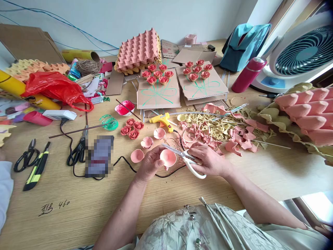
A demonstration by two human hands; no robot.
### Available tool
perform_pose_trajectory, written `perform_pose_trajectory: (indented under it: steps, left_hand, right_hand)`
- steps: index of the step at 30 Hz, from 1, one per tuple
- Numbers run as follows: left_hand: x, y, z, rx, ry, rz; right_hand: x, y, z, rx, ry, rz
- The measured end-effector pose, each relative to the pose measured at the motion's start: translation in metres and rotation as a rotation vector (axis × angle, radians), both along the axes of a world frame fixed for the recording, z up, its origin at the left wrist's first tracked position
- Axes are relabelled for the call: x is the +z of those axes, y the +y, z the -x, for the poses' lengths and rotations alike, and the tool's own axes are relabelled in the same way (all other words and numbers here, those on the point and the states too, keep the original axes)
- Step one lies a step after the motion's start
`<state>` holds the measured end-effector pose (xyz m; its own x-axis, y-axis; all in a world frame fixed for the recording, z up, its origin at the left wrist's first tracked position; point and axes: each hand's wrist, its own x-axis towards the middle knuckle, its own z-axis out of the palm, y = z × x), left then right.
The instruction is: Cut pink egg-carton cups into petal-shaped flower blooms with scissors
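Over the wooden table (pixel 85 205), the left hand (pixel 150 163) pinched a pink cup (pixel 168 158); the right hand (pixel 207 159) gripped scissors (pixel 184 154), blades at the cup's far rim. Short snips and a light hold would probably spare its wall.

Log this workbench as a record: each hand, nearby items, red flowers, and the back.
Left hand: holds a pink cup
Right hand: grips white-handled scissors, blades by the cup's rim
Nearby: yellow glue gun, scraps
Red flowers: four on the table, seven on each of two cardboard pieces
Back: stacked egg trays, blue bag
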<state>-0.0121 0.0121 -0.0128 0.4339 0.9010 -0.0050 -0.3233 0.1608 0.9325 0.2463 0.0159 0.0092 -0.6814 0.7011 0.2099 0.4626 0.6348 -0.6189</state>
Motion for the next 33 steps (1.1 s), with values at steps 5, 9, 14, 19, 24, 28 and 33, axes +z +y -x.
perform_pose_trajectory:
  steps: [5, 9, 14, 19, 24, 28, 33]
  left_hand:
    - [0.002, 0.000, -0.002, 0.015, -0.018, -0.034]
    - [0.002, 0.001, -0.005, 0.056, -0.074, -0.073]
    - [-0.001, 0.001, -0.006, 0.076, -0.088, -0.083]
    - [-0.001, 0.001, -0.005, 0.094, -0.029, -0.117]
    - [0.006, 0.000, -0.005, 0.199, 0.140, -0.140]
    - [0.006, 0.001, -0.006, 0.226, 0.139, -0.166]
    - [-0.003, 0.001, -0.006, 0.172, 0.048, -0.157]
  right_hand:
    - [-0.006, 0.000, 0.003, -0.056, 0.051, -0.001]
    - [-0.008, 0.000, 0.005, -0.170, 0.099, 0.017]
    - [-0.011, 0.000, 0.005, -0.313, 0.240, 0.202]
    - [-0.015, -0.002, 0.006, -0.306, 0.334, 0.312]
    - [-0.017, -0.004, 0.009, -0.256, 0.291, 0.273]
    - [-0.017, -0.003, 0.010, -0.227, 0.191, 0.135]
    - [-0.013, 0.000, 0.010, -0.193, 0.073, -0.016]
